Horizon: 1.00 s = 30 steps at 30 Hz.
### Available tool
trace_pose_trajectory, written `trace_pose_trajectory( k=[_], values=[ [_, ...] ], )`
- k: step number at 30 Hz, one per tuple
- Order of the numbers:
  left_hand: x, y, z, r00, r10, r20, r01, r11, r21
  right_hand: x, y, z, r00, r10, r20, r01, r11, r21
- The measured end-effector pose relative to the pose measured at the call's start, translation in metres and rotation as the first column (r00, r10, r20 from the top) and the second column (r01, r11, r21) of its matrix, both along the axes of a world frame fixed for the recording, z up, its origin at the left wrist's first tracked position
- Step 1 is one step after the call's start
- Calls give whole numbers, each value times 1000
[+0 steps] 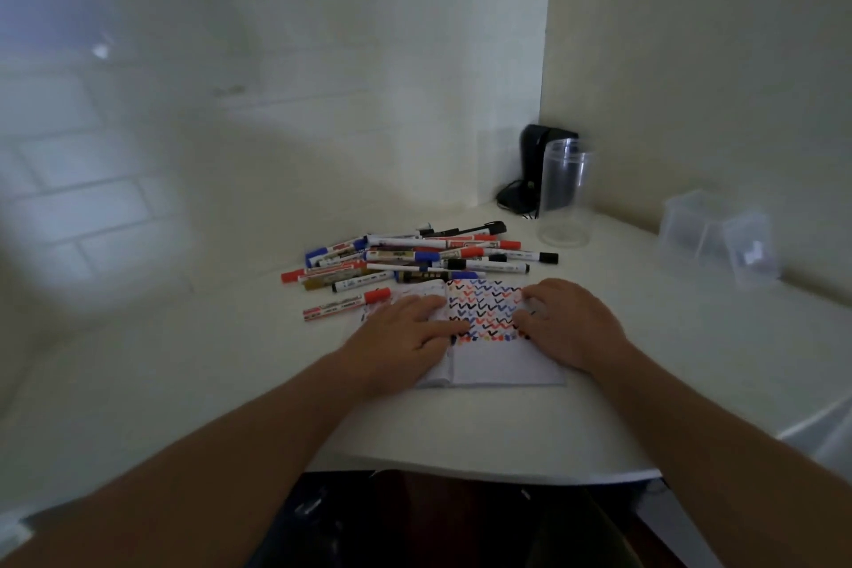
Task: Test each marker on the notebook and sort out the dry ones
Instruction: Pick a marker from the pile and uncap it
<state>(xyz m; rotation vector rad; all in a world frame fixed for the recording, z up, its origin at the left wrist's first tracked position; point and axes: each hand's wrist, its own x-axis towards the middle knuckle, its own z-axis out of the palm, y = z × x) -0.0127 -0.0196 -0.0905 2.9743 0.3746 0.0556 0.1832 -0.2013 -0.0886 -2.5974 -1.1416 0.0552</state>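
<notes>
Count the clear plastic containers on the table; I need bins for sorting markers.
3: a tall clear plastic jar beside the black device, and two low clear plastic tubs side by side along the right wall. None looks hidden.

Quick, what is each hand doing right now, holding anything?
Left hand: open, fingers flat on the notebook, holding nothing.
Right hand: fingers bent at the page's right edge; whether it pinches the page cannot be told.

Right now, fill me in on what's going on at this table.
A person has both hands on an open notebook: the left hand lies flat on the left page, the right hand on the right edge. The page is covered in colored check marks. A pile of capped markers lies behind it; neither hand holds one. An empty clear jar stands farther back.
</notes>
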Motion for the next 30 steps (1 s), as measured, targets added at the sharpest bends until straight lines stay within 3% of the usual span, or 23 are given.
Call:
trace_pose_trajectory(
  k=[4, 7, 10, 13, 15, 17, 19, 22, 24, 26, 28, 30],
  values=[
    [4, 7, -4, 997, -13, 76, 13, 1000, -6, 10, 7, -9, 999, 16, 30, -14, 999, -39],
    [8, 17, -8, 996, -23, 83, 24, 1000, -4, 6, 16, 1, 994, -3, 106, -1, 999, 34],
    [12, 21, -11, 994, -51, 97, 51, 999, 6, -2, 48, 17, 961, 86, 263, -105, 993, 58],
    [10, 25, -11, 965, -46, 260, 66, 995, -69, -11, 93, 29, 946, 207, 248, -238, 966, 103],
    [3, 39, -10, 891, 65, 450, -34, 996, -77, -17, 112, 35, 948, 287, 136, -303, 945, 119],
    [-5, 70, -13, 807, 212, 551, -265, 964, 18, -20, 127, 34, 937, 346, 46, -349, 931, 107],
    [-13, 101, -13, 800, 387, 458, -448, 893, 29, -23, 136, 30, 934, 358, 1, -357, 933, 41],
    [-16, 126, -20, 859, 441, 261, -463, 886, 28, -27, 144, 16, 936, 352, 21, -352, 936, 3],
    [-14, 129, -22, 874, 394, 285, -423, 905, 45, -27, 144, 9, 938, 346, 23, -347, 935, 78],
    [-10, 122, -17, 852, 334, 403, -383, 922, 45, -25, 142, 5, 939, 344, 7, -342, 929, 143],
    [-1, 102, 2, 797, 345, 496, -309, 938, -156, -26, 140, 3, 940, 341, -3, -332, 916, 223],
    [16, 80, 26, 775, 386, 500, -153, 883, -444, -24, 137, 6, 958, 285, -41, -241, 871, 428]
  ],
)
